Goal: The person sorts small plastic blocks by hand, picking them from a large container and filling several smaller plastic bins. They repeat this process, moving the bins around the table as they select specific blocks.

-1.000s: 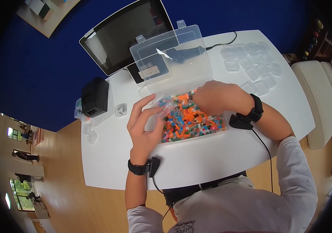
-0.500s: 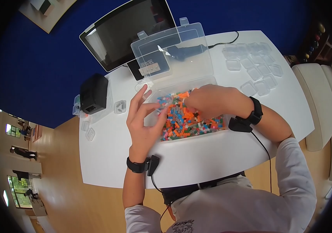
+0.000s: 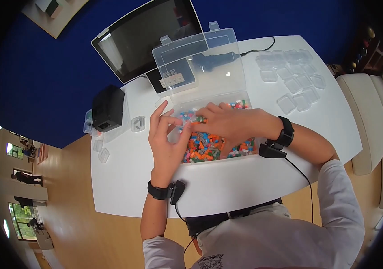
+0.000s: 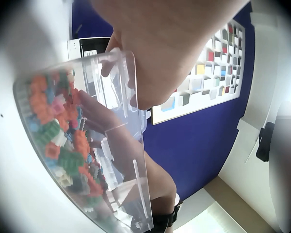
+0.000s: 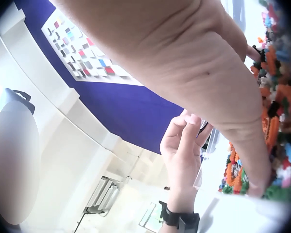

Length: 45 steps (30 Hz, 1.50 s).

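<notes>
A large clear plastic box (image 3: 218,161) full of small toy building bricks (image 3: 202,150) sits on the white table. Over its left end, my left hand (image 3: 167,145) holds a small clear container (image 3: 187,117) between thumb and fingers. My right hand (image 3: 238,126) reaches down into the box, its fingers spread across the bricks and its thumb lowered near the front wall. Orange, green and other coloured bricks (image 4: 53,116) show through the box side in the left wrist view. In the right wrist view the thumb tip touches the bricks (image 5: 235,170).
The box's clear lid (image 3: 223,74) stands raised at the back, before a monitor (image 3: 151,38). Several small clear containers (image 3: 292,83) lie at the right. To the left are a black device (image 3: 108,107) and a small container with grey pieces (image 3: 138,123).
My right hand has moved left and toward the small container, its fingers spreading from a bunched pose. My left hand stays at the box's left end, still holding the container.
</notes>
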{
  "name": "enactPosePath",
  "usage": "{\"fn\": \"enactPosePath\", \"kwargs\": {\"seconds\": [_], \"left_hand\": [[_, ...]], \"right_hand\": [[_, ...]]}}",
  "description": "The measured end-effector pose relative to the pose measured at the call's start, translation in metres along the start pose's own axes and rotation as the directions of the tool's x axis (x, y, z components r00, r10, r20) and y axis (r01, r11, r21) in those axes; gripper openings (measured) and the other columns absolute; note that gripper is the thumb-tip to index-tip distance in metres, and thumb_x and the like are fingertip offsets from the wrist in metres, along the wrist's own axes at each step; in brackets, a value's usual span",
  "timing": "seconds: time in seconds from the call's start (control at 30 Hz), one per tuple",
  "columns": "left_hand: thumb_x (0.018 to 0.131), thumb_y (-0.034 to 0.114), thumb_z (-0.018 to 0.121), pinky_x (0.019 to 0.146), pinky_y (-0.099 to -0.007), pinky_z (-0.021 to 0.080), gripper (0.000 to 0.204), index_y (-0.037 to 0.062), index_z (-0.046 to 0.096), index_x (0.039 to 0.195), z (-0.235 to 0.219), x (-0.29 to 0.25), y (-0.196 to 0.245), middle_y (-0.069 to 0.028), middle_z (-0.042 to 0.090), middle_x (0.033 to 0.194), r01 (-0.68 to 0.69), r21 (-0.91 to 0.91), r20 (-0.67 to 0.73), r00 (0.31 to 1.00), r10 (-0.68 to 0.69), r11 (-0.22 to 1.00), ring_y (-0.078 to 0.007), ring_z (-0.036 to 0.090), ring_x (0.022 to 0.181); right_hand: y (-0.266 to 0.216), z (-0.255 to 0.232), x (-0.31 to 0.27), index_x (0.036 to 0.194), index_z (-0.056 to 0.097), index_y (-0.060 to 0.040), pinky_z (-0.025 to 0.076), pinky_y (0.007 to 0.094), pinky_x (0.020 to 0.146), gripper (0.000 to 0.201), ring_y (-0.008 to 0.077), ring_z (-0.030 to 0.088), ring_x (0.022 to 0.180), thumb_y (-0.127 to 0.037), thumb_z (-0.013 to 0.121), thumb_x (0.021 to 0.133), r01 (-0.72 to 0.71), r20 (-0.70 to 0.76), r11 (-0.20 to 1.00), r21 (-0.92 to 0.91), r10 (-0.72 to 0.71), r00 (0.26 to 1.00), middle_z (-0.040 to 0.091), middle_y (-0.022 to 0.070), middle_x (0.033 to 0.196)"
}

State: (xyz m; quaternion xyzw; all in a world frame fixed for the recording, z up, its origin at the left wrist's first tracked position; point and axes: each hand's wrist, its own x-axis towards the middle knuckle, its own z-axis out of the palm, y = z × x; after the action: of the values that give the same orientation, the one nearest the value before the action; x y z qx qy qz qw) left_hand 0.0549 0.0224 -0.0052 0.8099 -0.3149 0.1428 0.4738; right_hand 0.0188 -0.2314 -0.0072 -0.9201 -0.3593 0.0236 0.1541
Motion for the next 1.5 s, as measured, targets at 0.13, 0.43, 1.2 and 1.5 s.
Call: {"fn": "enactPosePath", "kwargs": {"seconds": [0.13,0.43,1.2,1.5], "left_hand": [[0.099,0.007,0.089,0.102,-0.0472,0.071,0.016,0.0034,0.074,0.105,0.001,0.000,0.002,-0.0199,0.059,0.166,0.007,0.003,-0.009,1.000,-0.007,1.000,-0.0371,0.072,0.142],[0.099,0.007,0.089,0.101,-0.0484,0.071,0.018,0.0033,0.073,0.104,0.004,-0.002,0.002,-0.0205,0.060,0.164,0.014,0.008,-0.019,1.000,-0.014,1.000,-0.0366,0.073,0.139],[0.100,0.010,0.089,0.101,-0.0504,0.070,0.020,0.0043,0.070,0.104,0.008,-0.006,0.004,-0.0226,0.063,0.159,0.003,0.108,-0.034,0.999,0.001,0.994,-0.0380,0.075,0.134],[0.098,0.007,0.089,0.102,-0.0504,0.069,0.020,0.0037,0.072,0.106,0.005,-0.007,-0.002,-0.0220,0.064,0.159,-0.053,0.144,-0.013,0.998,0.056,0.988,-0.0384,0.075,0.136]], "right_hand": [[-0.007,-0.012,0.003,0.158,0.065,-0.0162,0.053,0.0544,0.110,0.090,0.0410,0.053,0.145,-0.040,0.102,0.080,-0.001,0.123,0.986,0.167,-0.019,0.992,0.059,0.0222,0.150],[-0.014,-0.032,0.004,0.116,0.072,-0.0106,0.056,0.0462,0.093,0.027,0.0333,0.070,0.112,-0.016,0.087,0.094,-0.115,0.339,0.920,0.375,-0.021,0.941,0.073,0.0115,0.115],[-0.014,-0.020,-0.001,0.127,0.071,-0.0091,0.060,0.0503,0.097,0.041,0.0357,0.065,0.132,-0.005,0.084,0.088,-0.201,0.351,0.955,0.220,0.114,0.929,0.068,0.0140,0.128],[0.002,-0.067,-0.016,0.129,0.075,-0.0070,0.061,0.0489,0.101,0.029,0.0363,0.075,0.119,0.001,0.069,0.102,-0.178,0.074,0.908,0.380,0.162,0.984,0.077,0.0152,0.120]]}}
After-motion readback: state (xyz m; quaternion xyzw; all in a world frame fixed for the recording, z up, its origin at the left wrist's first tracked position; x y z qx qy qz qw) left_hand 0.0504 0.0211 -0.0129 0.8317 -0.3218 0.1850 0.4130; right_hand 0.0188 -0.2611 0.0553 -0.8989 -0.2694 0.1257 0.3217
